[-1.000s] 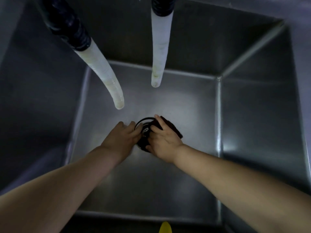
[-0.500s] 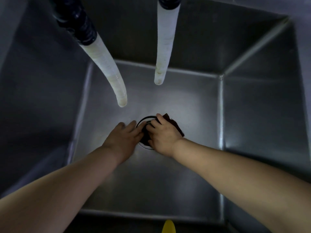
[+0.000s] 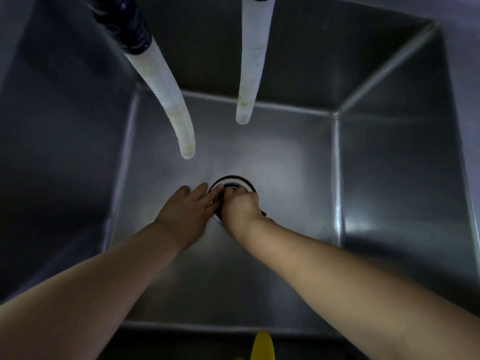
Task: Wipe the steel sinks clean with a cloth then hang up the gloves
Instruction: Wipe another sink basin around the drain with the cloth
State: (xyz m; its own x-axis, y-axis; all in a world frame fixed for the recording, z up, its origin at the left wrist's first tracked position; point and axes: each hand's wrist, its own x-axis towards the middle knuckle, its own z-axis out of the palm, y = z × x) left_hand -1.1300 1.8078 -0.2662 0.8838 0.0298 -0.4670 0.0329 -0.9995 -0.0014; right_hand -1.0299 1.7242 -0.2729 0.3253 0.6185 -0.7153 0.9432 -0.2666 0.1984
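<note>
Cloth (image 3: 267,216) is the thing to follow, and in the head view only a dark scrap of it shows, poking out from under the right hand (image 3: 240,207) at the wrist side, down on the floor of the steel sink (image 3: 285,162). The rest is hidden beneath the hand, so its colour and size are hard to judge in this dim light. The right hand is closed into a fist over the drain (image 3: 231,181), its fingers (image 3: 233,192) curled tight on what is probably the bunched cloth pressed into the dark ring. The left hand (image 3: 185,213) lies just beside it, touching at the drain's near edge, with fingers (image 3: 200,189) stretched fairly flat and slightly spread, gripping nothing that can be made out.

A cloth like this should be light, soft and limp, likely damp, and it will slide easily on wet steel; bunching it in the palm with pressure from above seems the best hold for working around the drain rim.

Two pale ribbed hoses hang into the basin, the left hose (image 3: 166,100) with a dark collar and the right hose (image 3: 250,61) ending above the drain. A yellow object (image 3: 263,345) peeks in at the lower edge. No gloves are in sight. No brand, label or writing can be read anywhere.
</note>
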